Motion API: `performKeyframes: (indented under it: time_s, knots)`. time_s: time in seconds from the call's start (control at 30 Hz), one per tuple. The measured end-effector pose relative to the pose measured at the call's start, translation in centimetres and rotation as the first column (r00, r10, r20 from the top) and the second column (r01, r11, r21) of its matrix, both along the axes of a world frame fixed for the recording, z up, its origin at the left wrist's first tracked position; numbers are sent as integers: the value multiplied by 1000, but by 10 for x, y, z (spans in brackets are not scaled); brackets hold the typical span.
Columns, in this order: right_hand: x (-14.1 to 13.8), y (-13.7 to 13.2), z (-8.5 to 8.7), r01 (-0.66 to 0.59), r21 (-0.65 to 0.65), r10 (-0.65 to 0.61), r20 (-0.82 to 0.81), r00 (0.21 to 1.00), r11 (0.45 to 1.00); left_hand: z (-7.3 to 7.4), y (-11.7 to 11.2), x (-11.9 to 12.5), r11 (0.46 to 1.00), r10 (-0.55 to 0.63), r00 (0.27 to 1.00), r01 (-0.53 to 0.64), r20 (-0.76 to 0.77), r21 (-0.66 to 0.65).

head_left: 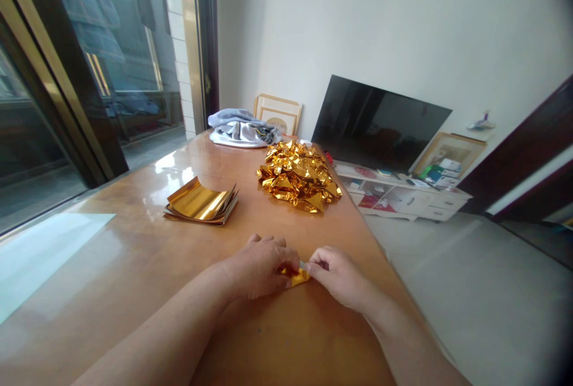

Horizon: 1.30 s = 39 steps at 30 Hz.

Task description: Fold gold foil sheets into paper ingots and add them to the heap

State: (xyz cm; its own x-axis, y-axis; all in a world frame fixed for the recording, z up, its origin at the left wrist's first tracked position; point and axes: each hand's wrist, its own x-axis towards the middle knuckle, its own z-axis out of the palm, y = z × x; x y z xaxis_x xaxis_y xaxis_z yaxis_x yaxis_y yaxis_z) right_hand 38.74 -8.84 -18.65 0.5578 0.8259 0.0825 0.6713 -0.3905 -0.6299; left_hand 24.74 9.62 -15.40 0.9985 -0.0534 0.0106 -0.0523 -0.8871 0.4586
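A small piece of gold foil paper [299,277], partly folded, lies on the wooden table [268,338] between my hands. My left hand [264,266] rests over its left side, with thumb and fingers closed on it. At its right end my right hand [338,275] pinches the edge, where a bit of the pale underside shows. The fingers cover much of the sheet. Beyond my left hand sits a stack of flat gold foil sheets [199,201], its top sheet curling. Farther off is a heap of folded gold foil pieces [298,177].
Folded grey-blue clothing [242,126] lies at the table's far end, near a leaning picture frame [280,113]. A pale sheet [49,249] is at the left. Past the right edge stand a television [380,123] and a white cabinet [409,201]. Sliding glass doors [111,76] are left.
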Motion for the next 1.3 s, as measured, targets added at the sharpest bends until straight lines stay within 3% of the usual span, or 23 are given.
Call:
performKeyframes:
  time_s: [0.13, 0.4, 0.63, 1.3]
  knots:
    - [1, -7, 3, 11, 42, -6, -134, 991, 999, 0, 0, 0, 1000, -1, 1000, 1, -15, -7]
    - [-5, -7, -4, -6, 47, 2, 88, 996, 999, -1, 1, 1, 1000, -3, 1000, 3, 8, -17]
    - [-6, -10, -5, -24, 26, 20, 135, 991, 999, 6, -1, -1, 999, 22, 1000, -22, 1, -23]
    - [-7, -10, -3, -13, -6, 14, 157, 988, 1000, 3, 1, -1, 1000, -14, 1000, 14, 21, -15]
